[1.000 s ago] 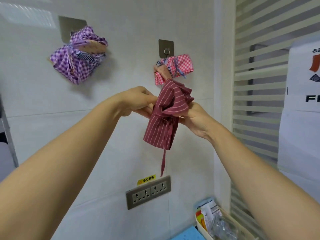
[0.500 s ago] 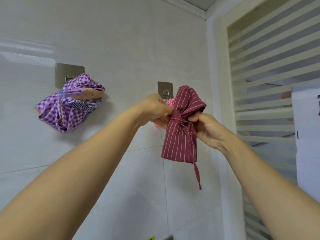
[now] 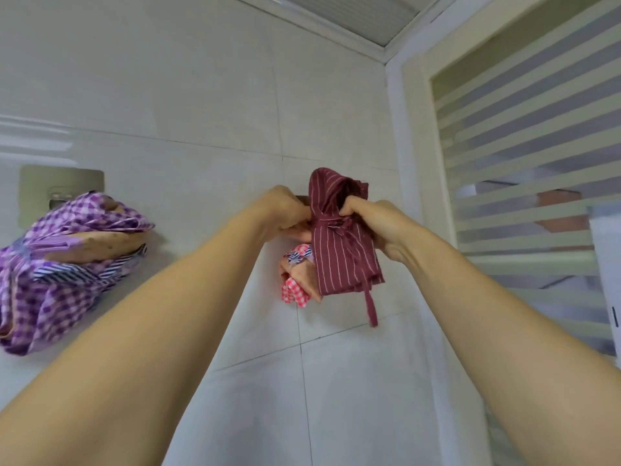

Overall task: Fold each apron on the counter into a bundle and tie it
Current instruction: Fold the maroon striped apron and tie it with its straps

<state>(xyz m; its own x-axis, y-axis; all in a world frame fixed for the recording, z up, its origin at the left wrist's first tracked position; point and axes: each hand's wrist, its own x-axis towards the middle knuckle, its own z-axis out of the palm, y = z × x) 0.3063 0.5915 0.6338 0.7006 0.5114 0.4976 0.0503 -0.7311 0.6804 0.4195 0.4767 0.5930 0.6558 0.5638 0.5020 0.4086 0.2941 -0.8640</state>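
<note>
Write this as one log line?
left hand, right hand: both grip maroon apron bundle | state: tied, strap dangling | wall: purple bundle, red checked bundle

LIGHT bright, even, diffuse; only faint shadows cast on tile wall point(image 3: 201, 95) | GLARE pale streak seen on wall at left edge | BLUR purple checked bundle point(image 3: 60, 264) smeared; maroon striped bundle point(image 3: 339, 250) rendered fairly sharp | DISTORTION straight lines bowed toward edges; striped glass point(image 3: 524, 163) lit from behind

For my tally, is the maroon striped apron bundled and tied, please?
Bundled and tied: the maroon striped apron is a compact roll, its strap knotted round the middle, end dangling.
</note>
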